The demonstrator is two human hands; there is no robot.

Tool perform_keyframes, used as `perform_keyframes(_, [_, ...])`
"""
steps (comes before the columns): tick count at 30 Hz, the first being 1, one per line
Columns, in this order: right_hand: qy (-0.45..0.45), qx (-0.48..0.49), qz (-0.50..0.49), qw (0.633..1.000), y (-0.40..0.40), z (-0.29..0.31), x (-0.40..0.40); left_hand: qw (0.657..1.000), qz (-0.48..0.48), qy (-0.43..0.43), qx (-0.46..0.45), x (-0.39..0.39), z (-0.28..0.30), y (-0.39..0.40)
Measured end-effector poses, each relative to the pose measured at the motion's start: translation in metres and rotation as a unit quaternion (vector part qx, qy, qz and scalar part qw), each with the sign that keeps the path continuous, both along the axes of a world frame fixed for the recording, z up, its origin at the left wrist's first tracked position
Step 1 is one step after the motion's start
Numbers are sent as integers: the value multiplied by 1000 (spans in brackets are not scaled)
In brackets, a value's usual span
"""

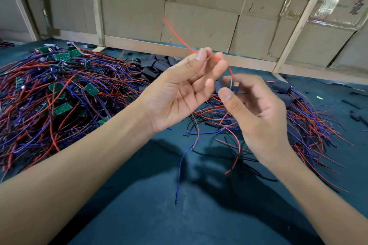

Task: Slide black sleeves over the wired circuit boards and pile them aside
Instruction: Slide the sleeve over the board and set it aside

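Note:
My left hand [185,85] is raised palm up, pinching a red wire [179,40] between thumb and fingertips; the wire rises up and to the left. My right hand [254,109] holds a small circuit board [235,85] between thumb and fingers, and the red wire runs down to it. A black sleeve [217,85] sits at the board's left end, partly hidden by my fingers. More wires hang from my right hand down to the dark green table [151,195].
A big heap of green circuit boards with red and blue wires [55,93] covers the left. Loose black sleeves [157,65] lie at the back middle. Sleeved boards with wires [294,109] pile up on the right. Cardboard walls [199,6] stand behind.

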State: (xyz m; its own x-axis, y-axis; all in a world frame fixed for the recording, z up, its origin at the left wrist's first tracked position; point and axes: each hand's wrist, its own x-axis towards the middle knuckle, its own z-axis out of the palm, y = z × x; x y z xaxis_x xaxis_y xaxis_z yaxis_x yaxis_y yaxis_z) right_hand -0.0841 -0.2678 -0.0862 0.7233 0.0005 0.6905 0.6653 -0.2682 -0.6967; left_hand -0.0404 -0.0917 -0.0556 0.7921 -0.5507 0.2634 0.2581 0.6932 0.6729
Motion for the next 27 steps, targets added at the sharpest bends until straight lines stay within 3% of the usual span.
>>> perform_keyframes(4, [-6, 34, 18, 999, -11, 4, 3, 992, 69, -53, 93, 13, -7, 10])
perform_keyframes(7, [50, 131, 80, 987, -18, 6, 10, 950, 213, -84, 214, 36, -16, 23])
perform_keyframes(11, [156, 163, 67, 972, -24, 10, 19, 857, 391, -27, 334, 77, -28, 31])
perform_keyframes(13, [177, 169, 60, 968, -25, 12, 19, 743, 449, -115, 483, 102, -38, 36])
perform_keyframes(15, [180, 171, 49, 967, -25, 14, 18, 614, 404, -238, 635, 121, -45, 40])
perform_keyframes(16, [183, 175, 48, 966, -26, 14, 18, 579, 365, -269, 678, 127, -46, 40])
perform_keyframes(20, [206, 204, 84, 953, -30, 19, 16, 498, 307, -359, 728, 139, -47, 30])
perform_keyframes(25, [253, 209, 130, 936, -29, 22, 13, 426, 271, -332, 796, 142, -45, 13])
perform_keyframes(27, [272, 220, 147, 925, -27, 21, 15, 416, 276, -332, 800, 139, -45, 10])
